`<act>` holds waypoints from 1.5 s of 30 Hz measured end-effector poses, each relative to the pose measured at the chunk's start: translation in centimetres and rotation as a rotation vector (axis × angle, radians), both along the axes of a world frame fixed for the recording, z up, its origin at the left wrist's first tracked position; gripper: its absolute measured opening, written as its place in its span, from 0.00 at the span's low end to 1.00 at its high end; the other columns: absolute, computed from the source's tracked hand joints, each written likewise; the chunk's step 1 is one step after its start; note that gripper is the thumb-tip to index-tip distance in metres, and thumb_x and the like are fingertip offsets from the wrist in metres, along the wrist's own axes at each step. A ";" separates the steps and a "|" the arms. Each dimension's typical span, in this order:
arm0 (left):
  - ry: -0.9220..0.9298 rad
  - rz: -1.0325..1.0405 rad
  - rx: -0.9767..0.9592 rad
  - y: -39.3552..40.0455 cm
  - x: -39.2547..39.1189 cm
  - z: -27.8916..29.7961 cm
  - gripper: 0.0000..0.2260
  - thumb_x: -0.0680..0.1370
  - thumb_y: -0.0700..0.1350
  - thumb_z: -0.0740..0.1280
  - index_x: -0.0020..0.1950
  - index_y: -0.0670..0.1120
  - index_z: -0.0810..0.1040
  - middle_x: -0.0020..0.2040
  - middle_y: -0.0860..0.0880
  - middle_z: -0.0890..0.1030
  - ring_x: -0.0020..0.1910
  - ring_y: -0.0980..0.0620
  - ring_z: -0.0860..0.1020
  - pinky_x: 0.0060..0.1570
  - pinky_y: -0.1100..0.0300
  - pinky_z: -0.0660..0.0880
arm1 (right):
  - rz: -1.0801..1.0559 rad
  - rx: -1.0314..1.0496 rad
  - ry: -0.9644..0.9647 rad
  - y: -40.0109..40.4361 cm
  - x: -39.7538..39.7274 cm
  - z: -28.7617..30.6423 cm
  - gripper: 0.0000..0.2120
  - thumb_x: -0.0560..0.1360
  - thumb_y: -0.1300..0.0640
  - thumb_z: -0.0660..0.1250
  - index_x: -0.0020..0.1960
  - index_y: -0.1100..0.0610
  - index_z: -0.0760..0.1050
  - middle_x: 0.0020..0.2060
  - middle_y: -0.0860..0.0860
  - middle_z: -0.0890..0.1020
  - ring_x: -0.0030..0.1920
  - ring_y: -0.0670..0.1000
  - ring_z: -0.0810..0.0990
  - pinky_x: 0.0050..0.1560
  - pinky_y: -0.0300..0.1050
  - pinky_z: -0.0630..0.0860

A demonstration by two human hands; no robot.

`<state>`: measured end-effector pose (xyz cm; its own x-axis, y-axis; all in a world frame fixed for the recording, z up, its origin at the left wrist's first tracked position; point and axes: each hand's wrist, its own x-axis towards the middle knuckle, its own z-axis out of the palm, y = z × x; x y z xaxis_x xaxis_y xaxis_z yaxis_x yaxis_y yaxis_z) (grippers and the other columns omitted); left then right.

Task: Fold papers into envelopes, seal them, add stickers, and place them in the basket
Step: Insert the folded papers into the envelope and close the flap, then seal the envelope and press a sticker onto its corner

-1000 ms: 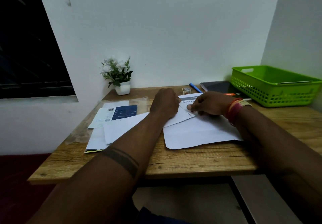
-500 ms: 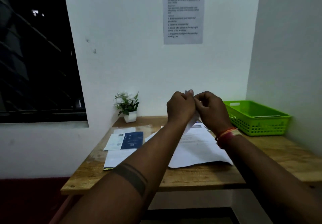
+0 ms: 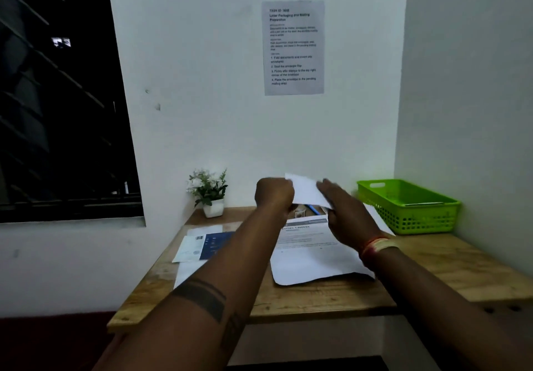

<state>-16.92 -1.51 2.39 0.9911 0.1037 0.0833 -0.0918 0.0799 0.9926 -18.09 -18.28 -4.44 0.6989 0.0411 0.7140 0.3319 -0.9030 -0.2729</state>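
Note:
I hold a small white folded paper (image 3: 306, 191) up in the air above the wooden table (image 3: 317, 298). My left hand (image 3: 274, 194) grips its left end in a fist. My right hand (image 3: 344, 215) reaches onto its right side; motion blur hides how its fingers lie. Below them a printed sheet (image 3: 311, 255) lies flat on the table. The green basket (image 3: 406, 205) stands at the table's back right, with a flat white piece showing inside it.
A blue-and-white envelope stack (image 3: 204, 245) lies on the left of the table. A small potted plant (image 3: 209, 192) stands at the back left. A blue pen (image 3: 313, 209) and a small clear item lie behind my hands. Walls close off the back and right.
My hands lifted the folded paper off the table and spread apart along it. The camera tilted upward, bringing the wall notices into view.

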 end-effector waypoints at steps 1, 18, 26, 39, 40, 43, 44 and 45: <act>0.004 0.026 0.184 0.5 0.8 -1.6 0.04 0.76 0.38 0.68 0.48 0.39 0.82 0.48 0.40 0.84 0.51 0.38 0.83 0.52 0.45 0.83 | -0.007 -0.048 0.111 -0.2 0.0 -1.1 0.31 0.74 0.68 0.61 0.75 0.52 0.67 0.73 0.53 0.71 0.73 0.56 0.69 0.73 0.51 0.65; -0.307 -0.334 1.247 -1.7 2.6 -12.5 0.20 0.79 0.51 0.59 0.70 0.49 0.75 0.68 0.43 0.76 0.68 0.41 0.74 0.67 0.46 0.72 | 0.133 -0.218 0.690 0.7 -0.8 -4.5 0.24 0.82 0.45 0.51 0.78 0.45 0.60 0.77 0.49 0.63 0.76 0.51 0.61 0.76 0.50 0.56; -0.231 -0.413 1.470 -2.0 3.4 -12.9 0.26 0.86 0.51 0.48 0.82 0.41 0.51 0.83 0.40 0.50 0.82 0.41 0.49 0.79 0.47 0.50 | -0.080 -0.347 0.865 -0.5 0.1 -4.0 0.27 0.85 0.48 0.45 0.81 0.58 0.48 0.80 0.55 0.46 0.80 0.53 0.45 0.78 0.55 0.45; -0.229 -0.448 1.527 -2.0 3.2 -12.7 0.25 0.87 0.49 0.47 0.82 0.40 0.50 0.83 0.40 0.48 0.82 0.40 0.48 0.80 0.46 0.49 | -0.256 -0.296 0.914 -6.8 1.3 -5.0 0.32 0.82 0.42 0.46 0.81 0.56 0.46 0.80 0.54 0.45 0.80 0.53 0.44 0.79 0.53 0.45; -0.234 -0.447 1.534 -2.0 3.0 -12.5 0.25 0.87 0.48 0.47 0.82 0.39 0.51 0.83 0.40 0.49 0.82 0.40 0.48 0.80 0.46 0.49 | -0.276 -0.271 0.919 -7.0 1.3 -5.1 0.33 0.82 0.41 0.46 0.81 0.55 0.45 0.80 0.54 0.44 0.80 0.53 0.43 0.79 0.52 0.44; -0.229 -0.459 1.565 -2.0 2.8 -12.3 0.25 0.87 0.47 0.46 0.82 0.39 0.51 0.83 0.39 0.49 0.82 0.39 0.48 0.80 0.46 0.49 | -0.309 -0.245 0.927 -7.4 1.3 -5.1 0.32 0.82 0.40 0.46 0.81 0.55 0.44 0.80 0.53 0.43 0.80 0.53 0.43 0.78 0.50 0.43; -0.224 -0.461 1.567 -2.0 2.8 -12.3 0.25 0.87 0.47 0.46 0.82 0.39 0.52 0.83 0.39 0.49 0.82 0.39 0.49 0.79 0.46 0.49 | -0.304 -0.236 0.934 -7.3 1.3 -5.1 0.32 0.82 0.41 0.46 0.81 0.55 0.44 0.80 0.53 0.42 0.80 0.53 0.43 0.78 0.50 0.42; -0.216 -0.466 1.571 -2.1 2.7 -12.2 0.24 0.87 0.47 0.47 0.81 0.39 0.52 0.83 0.38 0.49 0.81 0.39 0.49 0.79 0.46 0.50 | -0.304 -0.237 0.945 -7.2 1.4 -4.9 0.32 0.83 0.41 0.46 0.81 0.55 0.44 0.80 0.53 0.42 0.80 0.54 0.43 0.78 0.51 0.43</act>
<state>-14.18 -3.60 -9.79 0.8675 -0.4943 -0.0554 -0.4879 -0.8674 0.0977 -16.65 -25.45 -9.35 0.9769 -0.1630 -0.1383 -0.1784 -0.9780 -0.1077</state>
